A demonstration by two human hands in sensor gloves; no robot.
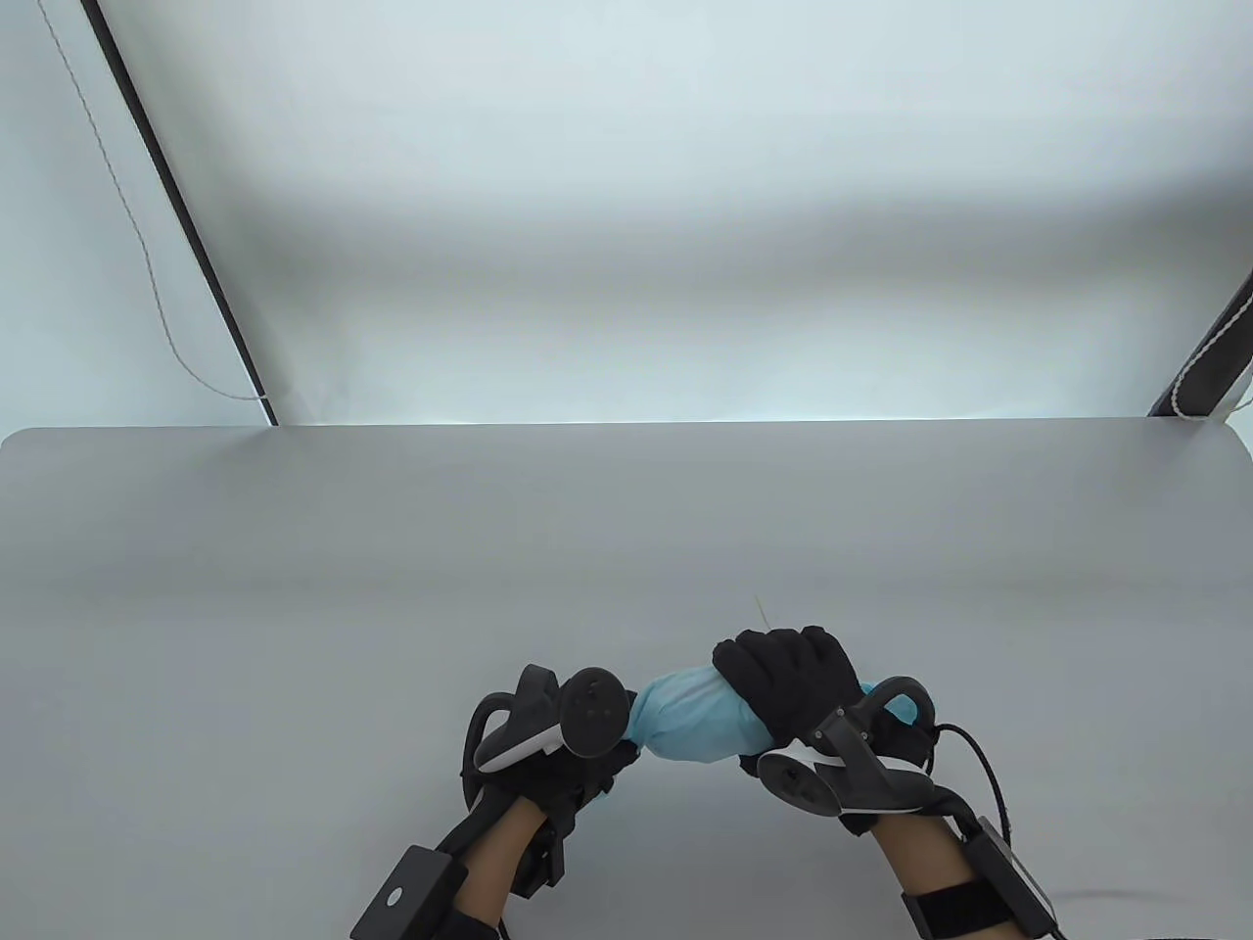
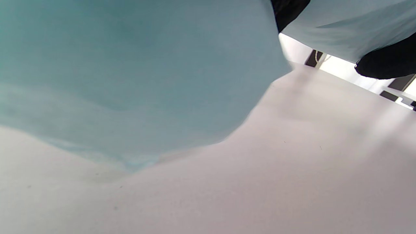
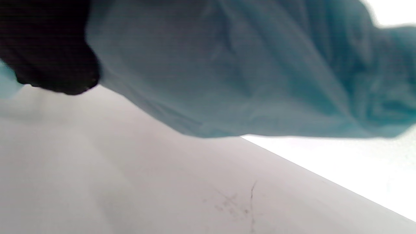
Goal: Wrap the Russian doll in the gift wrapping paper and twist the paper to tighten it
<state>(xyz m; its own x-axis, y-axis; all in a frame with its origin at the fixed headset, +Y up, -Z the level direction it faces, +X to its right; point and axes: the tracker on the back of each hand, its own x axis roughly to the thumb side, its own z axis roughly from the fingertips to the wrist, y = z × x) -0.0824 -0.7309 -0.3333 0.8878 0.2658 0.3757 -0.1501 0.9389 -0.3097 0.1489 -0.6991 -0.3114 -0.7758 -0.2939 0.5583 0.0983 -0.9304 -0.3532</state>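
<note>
Table view: plain grey table [image 1: 294, 587], pale wall [image 1: 626, 196] behind, black post [image 1: 176, 206] leaning at left. Light-blue paper bundle [image 1: 690, 720] held sideways just above the near edge, doll hidden inside. Right hand [image 1: 788, 690] curled over its right end; left hand [image 1: 573, 769] at the gathered left end, grip hidden by the tracker [image 1: 563, 725], so can't tell.

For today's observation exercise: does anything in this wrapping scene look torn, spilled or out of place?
Nothing stands out. The blue wrapping paper looks whole, only creased, bundled between the left hand and the right hand above the table. The doll is hidden.
</note>
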